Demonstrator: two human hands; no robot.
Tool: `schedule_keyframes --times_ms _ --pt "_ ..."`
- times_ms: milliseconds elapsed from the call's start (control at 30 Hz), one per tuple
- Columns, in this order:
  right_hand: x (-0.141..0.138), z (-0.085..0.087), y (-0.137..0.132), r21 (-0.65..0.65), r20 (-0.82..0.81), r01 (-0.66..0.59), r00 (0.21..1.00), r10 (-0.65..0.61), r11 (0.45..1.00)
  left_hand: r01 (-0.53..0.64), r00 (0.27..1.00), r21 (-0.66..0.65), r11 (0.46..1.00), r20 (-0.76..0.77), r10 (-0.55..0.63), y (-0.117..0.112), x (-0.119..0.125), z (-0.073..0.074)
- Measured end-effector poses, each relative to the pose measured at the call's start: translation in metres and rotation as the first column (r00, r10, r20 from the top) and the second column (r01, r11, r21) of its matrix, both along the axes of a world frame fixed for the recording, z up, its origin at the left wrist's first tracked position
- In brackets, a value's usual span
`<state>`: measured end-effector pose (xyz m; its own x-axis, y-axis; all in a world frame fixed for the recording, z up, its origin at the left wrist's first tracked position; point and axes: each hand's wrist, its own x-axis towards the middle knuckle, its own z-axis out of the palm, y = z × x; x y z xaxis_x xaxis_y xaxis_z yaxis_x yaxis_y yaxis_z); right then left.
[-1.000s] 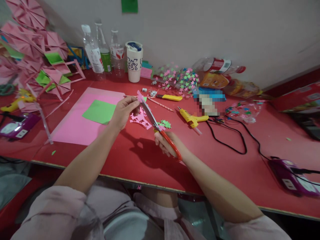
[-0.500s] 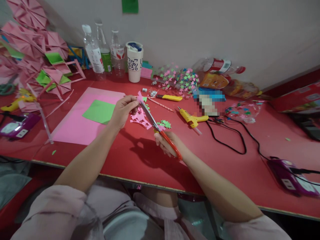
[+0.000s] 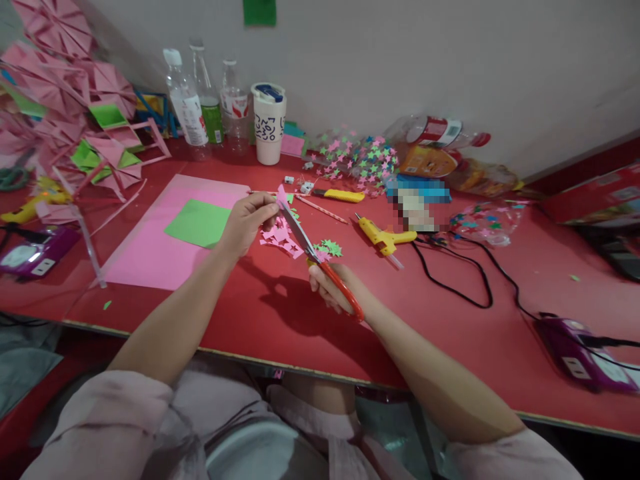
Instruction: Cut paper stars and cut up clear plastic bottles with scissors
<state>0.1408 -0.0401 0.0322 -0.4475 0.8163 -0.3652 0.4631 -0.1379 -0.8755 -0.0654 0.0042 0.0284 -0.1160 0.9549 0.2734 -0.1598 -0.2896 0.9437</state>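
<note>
My left hand pinches a small piece of pink paper between thumb and fingers. My right hand is wrapped round the orange handles of a pair of scissors. The blades point up and left, and their tips are at the pink paper, close to my left fingertips. Under the blades lie pink paper scraps with star-shaped holes. Just beyond my right hand is a little pile of green paper stars, with pink ones beside it. A green sheet rests on a larger pink sheet left of my hands.
A yellow glue gun lies to the right, its black cord trailing beyond. A yellow box cutter sits behind the scraps. Bottles and a white cup stand along the wall. Pink folded-paper work fills the back left.
The pink paper at my left fingertips has tilted slightly by the scissor blades. Both hands stay in nearly the same place.
</note>
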Motion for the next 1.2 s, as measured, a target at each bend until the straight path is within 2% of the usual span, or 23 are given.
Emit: schedule_keyframes --times_ms 900,1100,1200 --pt "-0.0001 -0.0013 -0.0006 0.003 -0.005 0.002 1.000 -0.002 1.000 0.001 0.999 -0.037 0.999 0.044 0.000 -0.0009 0.0023 0.0014" --pt "0.0003 -0.0003 0.0012 -0.023 -0.003 0.015 1.000 -0.015 1.000 0.026 0.999 0.018 0.999 0.023 -0.027 0.0000 -0.0004 0.0012" --pt "0.0009 -0.0003 0.0042 -0.049 0.028 0.015 1.000 -0.014 0.999 -0.014 1.000 0.042 0.999 -0.006 0.014 0.0014 -0.0030 -0.0003"
